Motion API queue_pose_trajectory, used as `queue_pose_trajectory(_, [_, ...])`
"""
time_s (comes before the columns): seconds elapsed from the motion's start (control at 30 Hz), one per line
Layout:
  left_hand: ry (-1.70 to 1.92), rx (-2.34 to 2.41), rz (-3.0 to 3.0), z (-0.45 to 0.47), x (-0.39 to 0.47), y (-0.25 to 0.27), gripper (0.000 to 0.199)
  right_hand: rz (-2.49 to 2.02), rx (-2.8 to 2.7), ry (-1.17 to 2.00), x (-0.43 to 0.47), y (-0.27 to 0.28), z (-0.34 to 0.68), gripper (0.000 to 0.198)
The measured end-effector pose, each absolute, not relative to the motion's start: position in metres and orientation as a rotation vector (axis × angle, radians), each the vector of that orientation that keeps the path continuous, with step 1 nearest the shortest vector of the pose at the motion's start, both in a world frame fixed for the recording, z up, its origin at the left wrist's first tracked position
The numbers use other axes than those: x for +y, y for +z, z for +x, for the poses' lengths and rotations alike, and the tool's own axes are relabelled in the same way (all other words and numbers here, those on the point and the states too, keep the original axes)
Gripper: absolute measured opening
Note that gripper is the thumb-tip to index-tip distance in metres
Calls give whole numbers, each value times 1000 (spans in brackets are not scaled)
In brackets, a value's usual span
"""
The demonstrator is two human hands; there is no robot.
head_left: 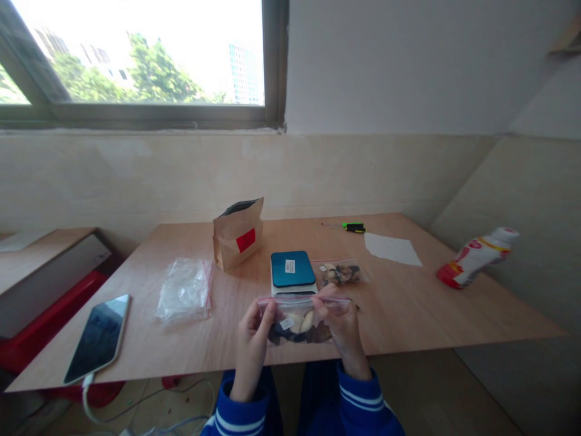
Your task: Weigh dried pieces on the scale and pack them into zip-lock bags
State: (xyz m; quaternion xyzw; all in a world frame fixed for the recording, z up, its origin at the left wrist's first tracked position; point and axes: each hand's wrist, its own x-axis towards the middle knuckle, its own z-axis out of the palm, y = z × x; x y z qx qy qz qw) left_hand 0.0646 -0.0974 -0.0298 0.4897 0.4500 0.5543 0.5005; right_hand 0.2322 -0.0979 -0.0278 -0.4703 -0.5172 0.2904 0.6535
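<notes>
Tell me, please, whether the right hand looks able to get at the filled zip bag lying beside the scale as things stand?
Probably yes. The filled zip bag lies just beyond the right hand, with only bare table between. But both it and the left hand grip another bag, which it would have to release first.

- The table (pixel 408 303) is pale wood, matt and smooth.
- The zip bag (pixel 297 318) in both hands is clear, glossy plastic.
- The pouch (pixel 238 233) is brown matt paper.
- The scale (pixel 293 269) has a glossy blue top.
- The phone (pixel 97 336) screen is shiny glass.
</notes>
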Motion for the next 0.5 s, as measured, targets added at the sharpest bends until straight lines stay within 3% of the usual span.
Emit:
queue_pose_trajectory(0.2, [1340,1125,1299,60,-100,-31,32,-1050,-1249,785,-96,-35,242,19])
queue_pose_trajectory(0.3, [1424,1165,1428,58,-100,-29,27,-1153,-1307,520,-98,-29,245,41])
queue_pose_trajectory(0.33, [1442,1181,1466,58,-100,-28,25,-1188,-1359,391,-100,-24,244,41])
queue_pose_trajectory(0.5, [1502,1166,1671,63,-105,-17,20,-1160,-1710,-6,-112,2,229,10])
